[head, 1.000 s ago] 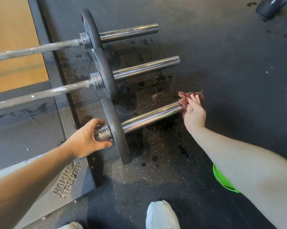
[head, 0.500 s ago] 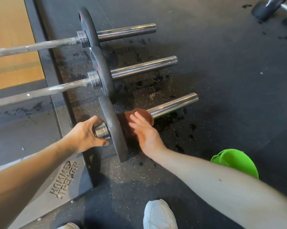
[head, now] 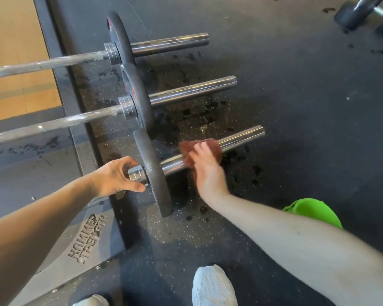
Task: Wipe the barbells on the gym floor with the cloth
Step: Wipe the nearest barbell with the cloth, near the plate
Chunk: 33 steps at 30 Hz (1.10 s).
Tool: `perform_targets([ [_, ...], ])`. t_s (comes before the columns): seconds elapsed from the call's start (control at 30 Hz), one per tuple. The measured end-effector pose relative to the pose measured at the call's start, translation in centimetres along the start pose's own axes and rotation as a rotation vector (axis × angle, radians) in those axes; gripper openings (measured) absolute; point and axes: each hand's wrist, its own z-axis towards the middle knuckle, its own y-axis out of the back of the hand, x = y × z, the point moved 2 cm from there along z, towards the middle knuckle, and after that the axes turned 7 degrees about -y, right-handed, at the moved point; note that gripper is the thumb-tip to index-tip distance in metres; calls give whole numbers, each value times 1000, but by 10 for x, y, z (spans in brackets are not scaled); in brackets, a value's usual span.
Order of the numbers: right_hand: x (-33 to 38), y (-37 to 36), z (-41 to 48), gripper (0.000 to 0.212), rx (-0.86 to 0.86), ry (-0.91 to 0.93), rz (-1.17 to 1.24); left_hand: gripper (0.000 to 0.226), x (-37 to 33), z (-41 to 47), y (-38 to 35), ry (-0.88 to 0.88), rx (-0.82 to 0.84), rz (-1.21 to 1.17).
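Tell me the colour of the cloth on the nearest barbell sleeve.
Reddish brown cloth, seen best in the head view.

gym | barbells [head: 186,93] with plates [head: 153,173] | speckled rubber floor [head: 296,107]

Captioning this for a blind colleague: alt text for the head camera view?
The right hand presses a reddish cloth on the nearest barbell's chrome sleeve while the left hand grips its collar. Two more barbells lie beyond.
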Motion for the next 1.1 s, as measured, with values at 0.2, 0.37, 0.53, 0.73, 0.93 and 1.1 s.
perform_targets([
  [0.2,14,-11,-15,40,251,87,263,99,7,-1,0,15,1,-14],
  [0.37,-36,53,23,33,-5,-248,162,77,4,-3,-5,39,9,17],
  [0.53,17,88,41,24,61,-398,95,109,-7,-12,-3,103,92,129],
  [0.73,138,88,27,66,483,-380,71,106,-18,-27,4,133,65,266],
  [0.93,149,41,2,81,403,-384,-228,84,-9,-32,-5,48,1,242],
  [1.1,137,33,-13,52,351,-327,-218,93,-10,-36,-14,62,9,300],
])
